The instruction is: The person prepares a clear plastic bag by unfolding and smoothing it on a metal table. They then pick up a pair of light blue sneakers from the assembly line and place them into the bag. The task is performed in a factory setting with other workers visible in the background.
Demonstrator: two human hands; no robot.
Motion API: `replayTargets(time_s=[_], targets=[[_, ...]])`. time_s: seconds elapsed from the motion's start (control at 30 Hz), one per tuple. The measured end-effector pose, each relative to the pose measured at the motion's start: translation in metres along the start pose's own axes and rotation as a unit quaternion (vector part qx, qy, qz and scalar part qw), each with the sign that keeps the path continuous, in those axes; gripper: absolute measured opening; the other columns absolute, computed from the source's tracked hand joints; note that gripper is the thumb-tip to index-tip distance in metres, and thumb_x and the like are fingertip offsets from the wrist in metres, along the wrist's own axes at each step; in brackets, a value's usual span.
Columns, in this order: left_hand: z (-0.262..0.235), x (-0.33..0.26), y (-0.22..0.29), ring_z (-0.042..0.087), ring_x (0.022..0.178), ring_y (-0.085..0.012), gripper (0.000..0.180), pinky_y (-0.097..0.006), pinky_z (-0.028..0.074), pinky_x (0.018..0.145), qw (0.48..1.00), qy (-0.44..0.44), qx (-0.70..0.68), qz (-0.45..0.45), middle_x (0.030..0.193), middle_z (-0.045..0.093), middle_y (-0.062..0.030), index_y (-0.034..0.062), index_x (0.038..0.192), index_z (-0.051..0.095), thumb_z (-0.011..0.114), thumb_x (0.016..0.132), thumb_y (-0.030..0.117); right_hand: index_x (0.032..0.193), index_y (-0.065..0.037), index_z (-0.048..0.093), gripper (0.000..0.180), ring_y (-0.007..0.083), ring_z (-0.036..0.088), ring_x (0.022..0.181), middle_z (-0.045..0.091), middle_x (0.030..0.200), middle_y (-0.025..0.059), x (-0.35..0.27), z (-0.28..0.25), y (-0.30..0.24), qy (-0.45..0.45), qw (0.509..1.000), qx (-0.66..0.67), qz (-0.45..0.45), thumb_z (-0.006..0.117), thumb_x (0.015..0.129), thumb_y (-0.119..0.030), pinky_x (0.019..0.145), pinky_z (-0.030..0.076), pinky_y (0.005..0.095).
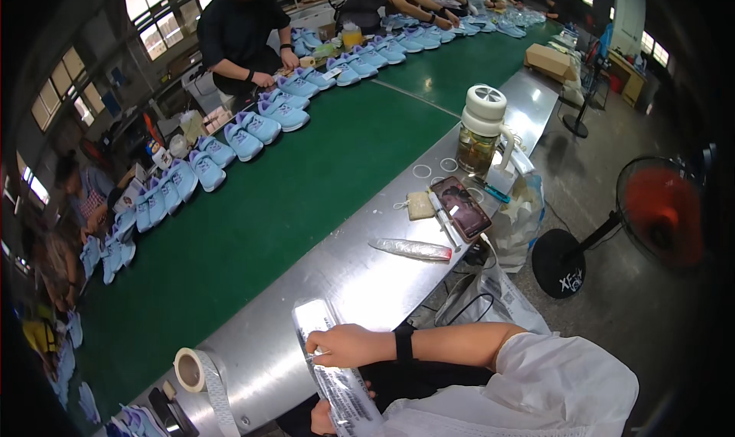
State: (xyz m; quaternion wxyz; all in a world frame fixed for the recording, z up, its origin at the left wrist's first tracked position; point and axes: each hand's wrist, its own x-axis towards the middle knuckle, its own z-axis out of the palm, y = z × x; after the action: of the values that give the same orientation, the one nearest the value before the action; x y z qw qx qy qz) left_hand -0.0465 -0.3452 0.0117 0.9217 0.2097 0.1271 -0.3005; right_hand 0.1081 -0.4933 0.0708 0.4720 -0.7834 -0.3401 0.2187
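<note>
A long clear plastic packet with white printed sheets or labels in it (341,391) lies across the near edge of the metal table. My right hand (348,346), with a black band on its wrist, is closed on the upper part, its thumb and fingers pinched together at the packet's edge. Lower down, my left hand (323,418) grips the packet's side; part of that hand is hidden. A roll of white labels (190,371) stands left of the packet, its strip trailing down over the table edge. Further up lies a silver-wrapped blade-like tool (411,249) with a red tip.
A green conveyor belt (253,261) runs beyond the metal table, lined with light blue shoes (245,142). On the table are a phone (461,209), a beige block (419,206) and a large jug (482,127). A fan (660,211) stands at right. Co-workers (243,39) work across the belt.
</note>
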Motion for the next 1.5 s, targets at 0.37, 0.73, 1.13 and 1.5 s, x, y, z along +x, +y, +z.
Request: replayTargets(time_s=[0.37,0.73,1.13,1.5], targets=[[0.025,-0.046,0.065,0.054,0.114,-0.0259,0.075,-0.036,0.044,0.095,0.936,0.030,0.315,-0.155,0.129,0.051,-0.0155,-0.0027,0.138,0.034,0.065,0.070,0.005,0.079,-0.008,0.062,0.023,0.0322,0.062,0.063,0.064,0.067,0.0109,-0.050,-0.068,-0.002,0.212,0.973,-0.086,0.030,0.062,0.082,-0.031,0.061,0.049,0.0381],[0.021,-0.069,0.045,0.054,0.113,-0.0247,0.071,-0.034,0.043,0.095,0.909,0.166,0.330,-0.194,0.129,0.051,-0.0150,-0.0031,0.137,0.035,0.062,0.071,0.002,0.087,-0.004,0.061,0.014,0.0288,0.060,0.084,0.061,0.086,0.0141,-0.092,-0.257,0.101,0.476,0.822,-0.292,0.114,0.061,0.084,-0.018,0.075,0.047,0.0365],[-0.009,-0.085,0.052,0.056,0.105,-0.0230,0.061,-0.032,0.043,0.092,0.919,0.225,0.293,-0.133,0.120,0.056,-0.0129,-0.0038,0.132,0.041,0.059,0.074,0.000,0.090,-0.003,0.065,0.018,0.0318,0.062,0.082,0.064,0.086,0.0164,-0.117,-0.179,0.087,0.467,0.843,-0.214,0.162,0.055,0.084,-0.016,0.074,0.048,0.0381],[0.018,-0.037,0.079,0.053,0.109,-0.0212,0.047,-0.035,0.042,0.095,0.940,0.111,0.300,0.122,0.124,0.050,-0.0143,-0.0026,0.134,0.030,0.047,0.091,0.006,0.124,0.006,0.044,0.058,0.0261,0.059,0.098,0.057,0.110,0.0228,-0.062,0.044,-0.001,0.056,0.987,0.139,0.062,0.060,0.088,-0.036,0.083,0.047,0.0311]])
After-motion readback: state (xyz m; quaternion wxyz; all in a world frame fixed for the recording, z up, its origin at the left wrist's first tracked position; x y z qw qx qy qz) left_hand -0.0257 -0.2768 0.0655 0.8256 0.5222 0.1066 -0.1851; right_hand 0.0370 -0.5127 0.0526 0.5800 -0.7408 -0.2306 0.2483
